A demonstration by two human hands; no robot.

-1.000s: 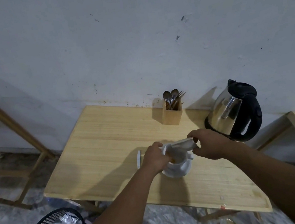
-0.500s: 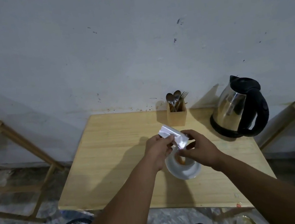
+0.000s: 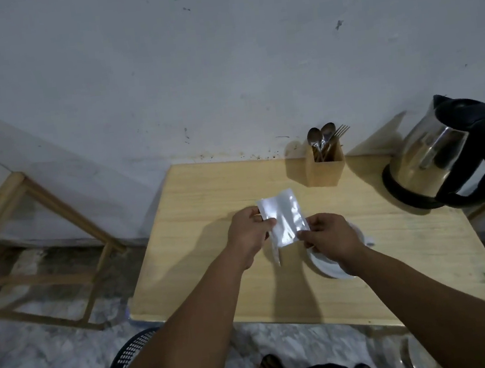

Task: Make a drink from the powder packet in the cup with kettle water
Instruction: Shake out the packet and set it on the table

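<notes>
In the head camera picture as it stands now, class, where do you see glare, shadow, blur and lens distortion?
Head view: glare whitens the silver packet held in both hands; each forearm casts a dark shadow on the table; the kettle leans outward from wide-angle distortion; the floor's lower corners look soft.

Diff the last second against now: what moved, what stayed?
Both hands, left hand and right hand, have lifted the packet off the cup's mouth and now hold it flat between them, left of the saucer. The camera view also shifted. Kettle, cutlery holder and table stayed put.
</notes>
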